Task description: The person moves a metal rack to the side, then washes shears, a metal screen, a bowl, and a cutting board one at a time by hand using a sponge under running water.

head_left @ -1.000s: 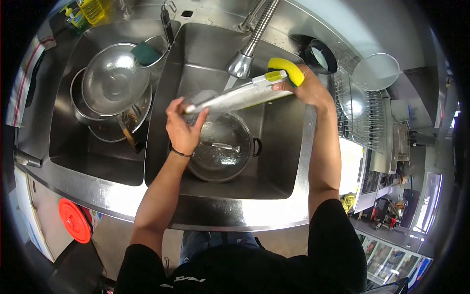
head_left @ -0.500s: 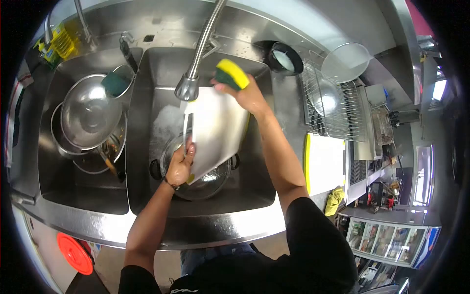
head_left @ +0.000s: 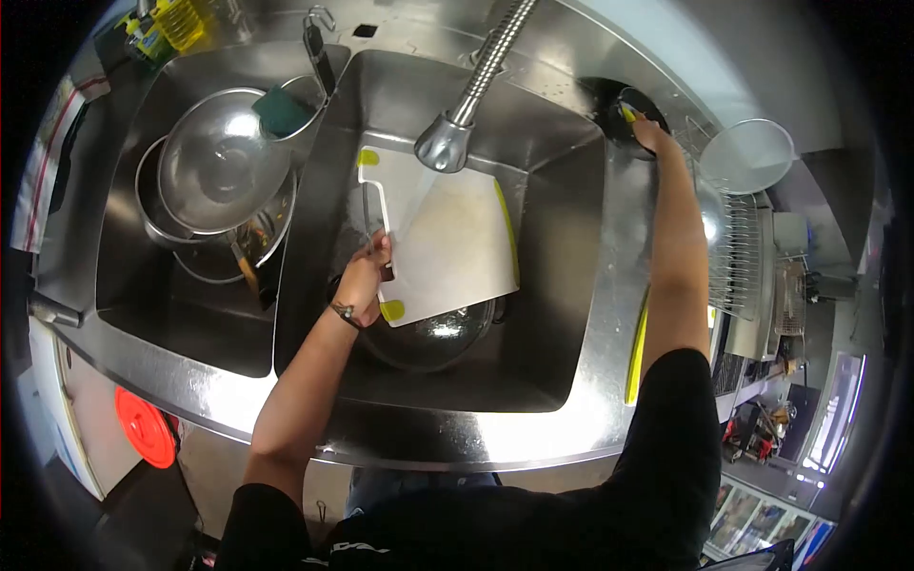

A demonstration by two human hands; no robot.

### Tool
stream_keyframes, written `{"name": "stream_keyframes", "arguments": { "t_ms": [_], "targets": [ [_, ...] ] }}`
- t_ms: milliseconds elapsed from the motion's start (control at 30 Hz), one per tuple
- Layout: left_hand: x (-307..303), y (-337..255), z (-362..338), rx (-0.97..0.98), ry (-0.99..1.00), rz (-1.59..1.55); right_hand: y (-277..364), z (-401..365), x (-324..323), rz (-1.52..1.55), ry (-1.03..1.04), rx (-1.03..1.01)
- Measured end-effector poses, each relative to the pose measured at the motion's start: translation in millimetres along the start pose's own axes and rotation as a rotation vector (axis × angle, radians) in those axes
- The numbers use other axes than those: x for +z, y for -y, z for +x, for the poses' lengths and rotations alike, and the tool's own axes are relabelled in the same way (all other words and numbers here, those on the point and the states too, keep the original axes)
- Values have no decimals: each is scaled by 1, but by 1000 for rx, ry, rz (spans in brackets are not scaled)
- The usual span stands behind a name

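My left hand (head_left: 362,284) is closed round the handle slot of a white cutting board (head_left: 457,233) with yellow-green corners, tilted in the right sink basin. Under the board's lower edge lies a round glass lid or pot (head_left: 428,347), partly covered. At the back right, my right hand (head_left: 651,135) reaches over a black bowl (head_left: 617,141) on the counter, fingers closed on a sponge (head_left: 628,113); only a bit of its yellow side shows. The spray faucet head (head_left: 444,143) hangs above the board, a faint stream falling from it.
In the left basin (head_left: 190,328) are a metal bowl (head_left: 224,167), pots and a green scouring pad (head_left: 283,112). A wire dish rack (head_left: 738,252) and a white strainer or bowl (head_left: 749,157) stand at right. Yellow soap bottles (head_left: 176,27) are at back left.
My right hand has moved from over the cutting board to the black bowl, carrying the sponge. My left hand still grips the board, which now lies flatter. The view has shifted rightward.
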State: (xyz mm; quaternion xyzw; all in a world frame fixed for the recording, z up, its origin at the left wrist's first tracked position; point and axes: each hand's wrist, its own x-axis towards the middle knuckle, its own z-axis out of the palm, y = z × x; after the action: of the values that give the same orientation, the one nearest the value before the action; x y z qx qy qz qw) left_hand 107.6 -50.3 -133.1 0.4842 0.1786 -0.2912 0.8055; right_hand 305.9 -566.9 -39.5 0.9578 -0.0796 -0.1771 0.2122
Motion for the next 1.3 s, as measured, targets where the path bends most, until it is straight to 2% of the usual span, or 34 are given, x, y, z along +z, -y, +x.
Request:
{"name": "stream_keyframes", "arguments": {
  "t_ms": [33,67,100,133,200,267,333,400,433,467,500,567,600,667,700,733,800,833,867,933,1000,1067,1100,1133,1200,1233,1267,1300],
  "targets": [
    [-1,0,1,-26,-10,-46,4,-2,-4,-111,77,-120],
    [-2,0,0,-50,-20,-93,1,-11,-9,149,33,-97],
    [7,-6,-6,7,-75,-100,2,-22,-23,410,-12,-70],
    [11,-7,-8,4,-81,-102,1,-25,-32,410,-8,-75],
    [12,-10,-9,73,-155,-49,4,-34,-50,751,-92,80],
    [3,-7,-3,96,-175,67,28,-68,-68,1059,-397,10],
    [-5,-1,4,125,-199,175,92,-127,-75,1083,-672,-240],
    [-5,7,8,201,-198,177,169,-172,-51,1026,-652,-365],
    [3,3,3,260,-232,192,214,-189,-33,1114,-609,-406],
    [3,1,0,261,-236,188,261,-206,-15,978,-600,-346],
    [4,1,-3,270,-214,238,299,-213,10,952,-693,-554],
    [1,2,1,283,-193,292,350,-238,15,1053,-465,-589],
    [-4,7,5,284,-149,276,348,-226,26,1059,-459,-587],
    [-7,13,4,283,-106,264,334,-186,63,1157,-308,-149],
    [-1,14,4,356,-120,265,331,-177,84,1156,-336,-16],
    [3,14,5,429,-134,262,338,-185,70,1155,-340,-17],
    [-1,13,3,398,-145,320,356,-225,45,983,-475,-296],
    [-2,10,2,315,-135,254,352,-240,22,961,-493,-416],
    [-1,7,-1,234,-122,189,347,-232,36,959,-485,-410],
    [0,7,-2,205,-97,143,334,-201,76,1020,-372,-128],
    [-1,13,7,276,-140,300,336,-210,72,1019,-462,-129],
    [-3,12,5,251,-118,246,349,-249,42,1152,-532,-439],
    [-4,13,4,224,-89,199,349,-255,44,1212,-526,-454],
    [-2,17,1,213,-82,203,343,-253,54,1213,-521,-440],
    [4,21,3,270,-60,253,324,-233,90,1143,-462,-135],
    [6,23,5,310,-95,336,319,-228,95,1063,-503,-20],
    [5,23,8,316,-88,331,318,-230,102,1056,-512,-18],
    [3,18,7,307,-87,287,325,-245,86,1068,-552,-195]
  ]
}}
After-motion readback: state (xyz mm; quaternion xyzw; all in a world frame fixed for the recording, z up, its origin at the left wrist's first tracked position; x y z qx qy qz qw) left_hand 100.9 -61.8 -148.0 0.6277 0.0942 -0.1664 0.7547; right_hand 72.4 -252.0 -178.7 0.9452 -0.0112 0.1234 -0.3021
